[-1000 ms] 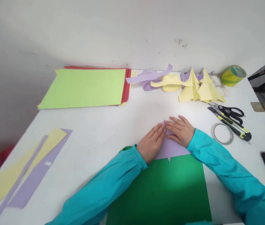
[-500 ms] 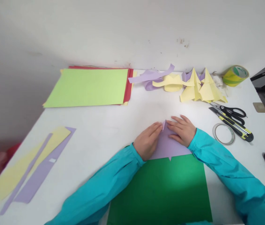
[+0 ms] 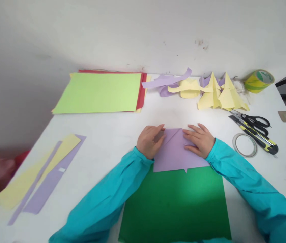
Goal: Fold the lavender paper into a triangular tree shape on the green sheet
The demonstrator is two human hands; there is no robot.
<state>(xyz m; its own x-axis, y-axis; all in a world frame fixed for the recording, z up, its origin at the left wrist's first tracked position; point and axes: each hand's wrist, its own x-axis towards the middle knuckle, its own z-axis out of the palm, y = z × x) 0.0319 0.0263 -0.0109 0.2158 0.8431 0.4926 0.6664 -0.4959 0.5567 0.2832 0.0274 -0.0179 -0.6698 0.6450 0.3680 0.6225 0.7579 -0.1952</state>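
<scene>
A folded sheet of purple paper (image 3: 173, 155) lies flat in front of me, over the far edge of a green sheet (image 3: 175, 206). A slanting crease shows near its top left corner, and a small purple point sticks out below its near edge. At the left edge of the purple paper is my left hand (image 3: 150, 140), thumb and forefinger apart, fingertips by the top left corner. My right hand (image 3: 199, 139) rests open on the right part of the paper, fingers spread, covering its top right side.
Light green sheets (image 3: 99, 92) lie stacked over red ones at the back left. Purple strips (image 3: 47, 187) and yellow strips (image 3: 21, 185) lie left. Folded yellow shapes (image 3: 230, 96), scissors (image 3: 258, 123), a cutter (image 3: 256, 136), clear tape (image 3: 245, 145) and a yellow-green tape roll (image 3: 255, 82) are right.
My left hand has moved left, and the top left flap of the purple paper is now opened out flat. My right hand stays on the paper. The whole view has shifted slightly.
</scene>
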